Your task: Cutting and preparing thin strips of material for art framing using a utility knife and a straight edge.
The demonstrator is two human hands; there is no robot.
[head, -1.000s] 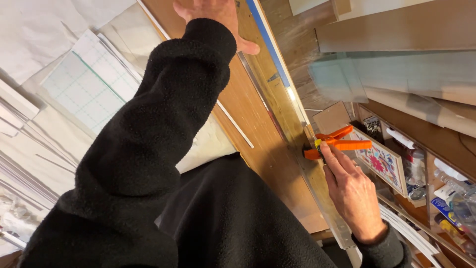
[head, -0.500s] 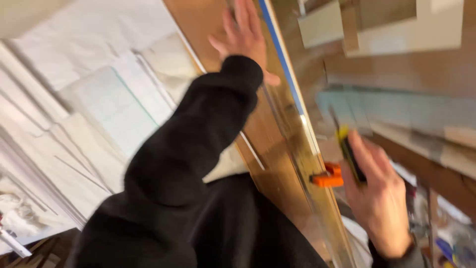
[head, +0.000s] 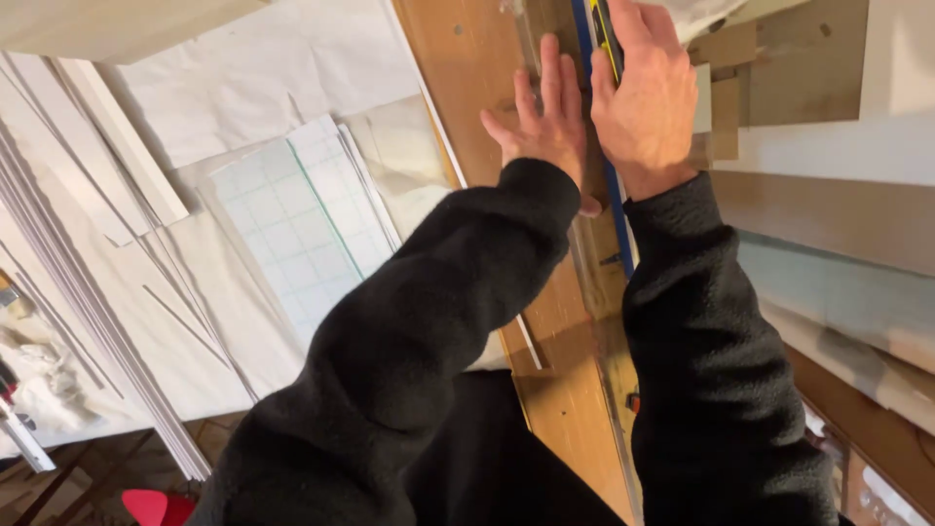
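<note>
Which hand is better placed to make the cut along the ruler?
The right hand: it already grips the yellow knife beside the ruler edge. The left hand lies flat, fingers spread, pressing the ruler onto the board, so it looks suited to steadying.

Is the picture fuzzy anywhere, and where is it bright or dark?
Head view: mostly sharp, with the left hand and right hand crisp; warm light brightens the wooden board and white paper; the black sleeves are so dark that folds barely show.
</note>
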